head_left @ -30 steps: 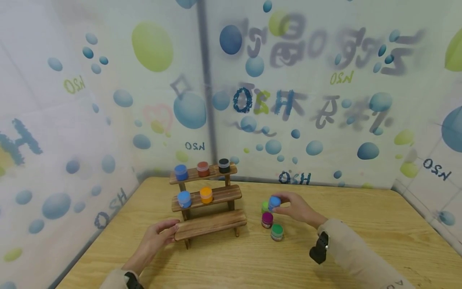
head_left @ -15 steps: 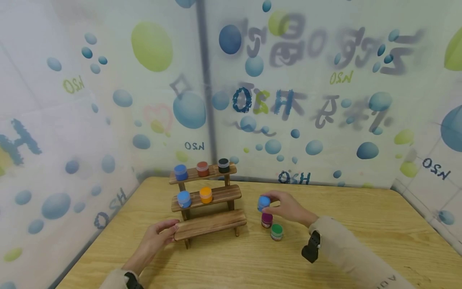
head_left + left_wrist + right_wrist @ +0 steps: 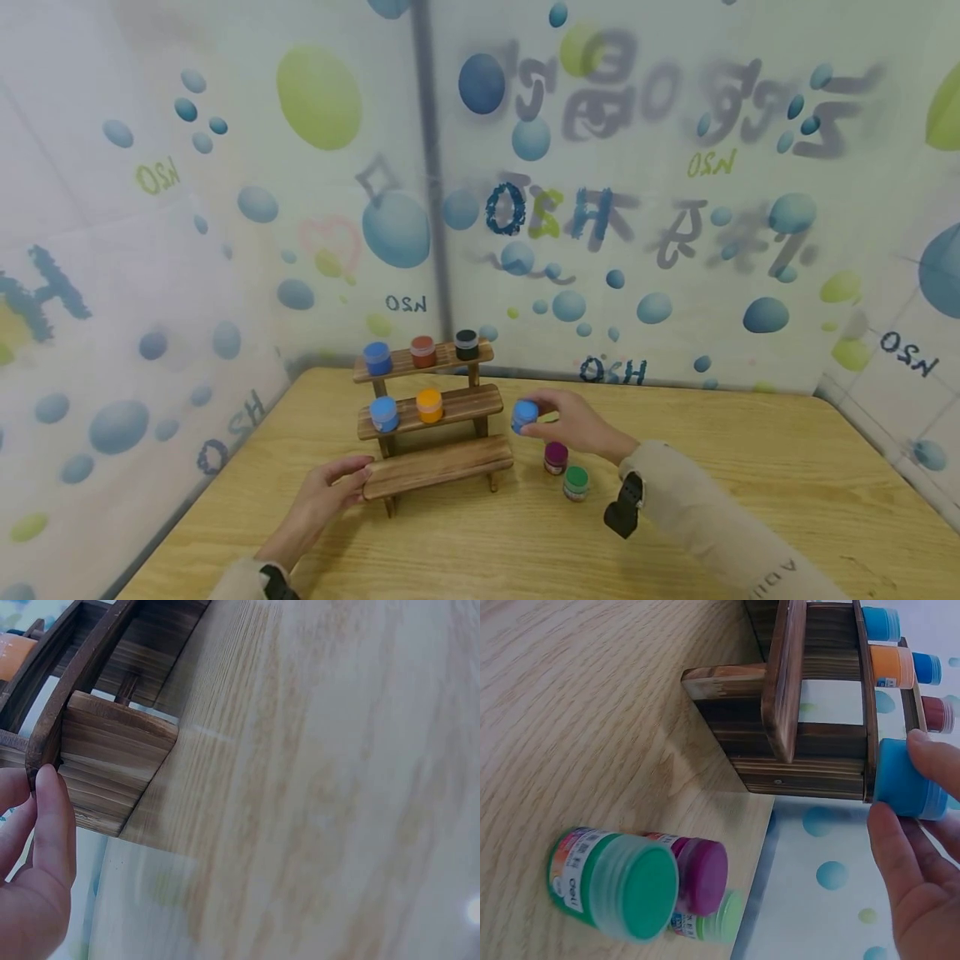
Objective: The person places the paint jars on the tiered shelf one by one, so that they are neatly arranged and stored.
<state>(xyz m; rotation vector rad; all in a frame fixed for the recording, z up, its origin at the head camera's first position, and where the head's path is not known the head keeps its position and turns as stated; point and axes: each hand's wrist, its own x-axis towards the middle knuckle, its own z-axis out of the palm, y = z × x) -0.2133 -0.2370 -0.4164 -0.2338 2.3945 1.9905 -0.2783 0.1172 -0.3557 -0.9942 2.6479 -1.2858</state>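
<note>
My right hand (image 3: 576, 423) pinches a blue paint jar (image 3: 525, 417) between thumb and fingers, just right of the middle step of a three-tier wooden display rack (image 3: 438, 468). In the right wrist view, the jar (image 3: 901, 780) appears beside the step's end; whether they touch I cannot tell. My left hand (image 3: 322, 492) holds the left end of the lowest step, its thumb and fingertips on the wood in the left wrist view. A lighter blue jar (image 3: 383, 414) and an orange jar (image 3: 429, 406) stand on the middle step.
Blue (image 3: 377, 358), brown-red (image 3: 423, 352) and black (image 3: 467, 344) jars occupy the top step. Purple (image 3: 556, 458) and green (image 3: 576, 483) jars stand on the wooden table (image 3: 465, 550); a light green jar (image 3: 724, 919) shows behind them in the right wrist view. Patterned sheeting rises behind.
My right hand has carried the blue jar leftward, from beside the light green jar to near the rack's middle step. The left hand stays on the lowest step.
</note>
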